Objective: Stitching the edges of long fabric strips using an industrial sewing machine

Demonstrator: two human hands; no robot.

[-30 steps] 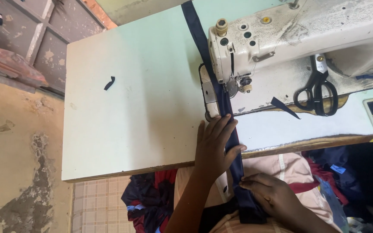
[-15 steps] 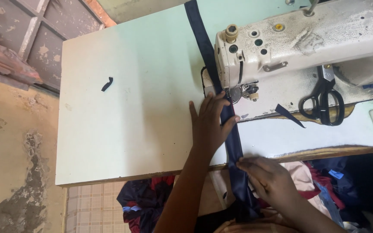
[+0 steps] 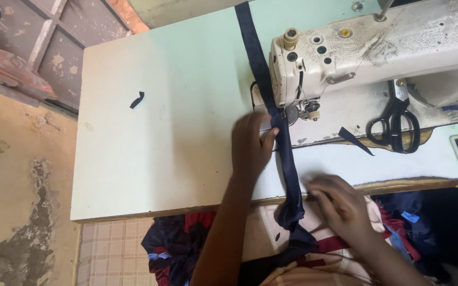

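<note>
Long navy fabric strip [image 3: 287, 159] lies on pale green table [image 3: 160, 132], fed under worn white sewing machine [image 3: 356, 53]. Left hand [image 3: 250, 145] flat, open, pressed beside strip near needle. Right hand [image 3: 340, 204] pinches strip at table edge; blurred. Strip best kept taut, aligned straight; fingers kept clear of needle.

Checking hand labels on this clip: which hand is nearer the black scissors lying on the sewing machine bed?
Right. The right hand sits at the table's near edge, below and left of the scissors. The left hand presses the navy strip beside the needle, farther left.

pale green table [image 3: 149, 159] over stained concrete floor [image 3: 11, 185].
</note>
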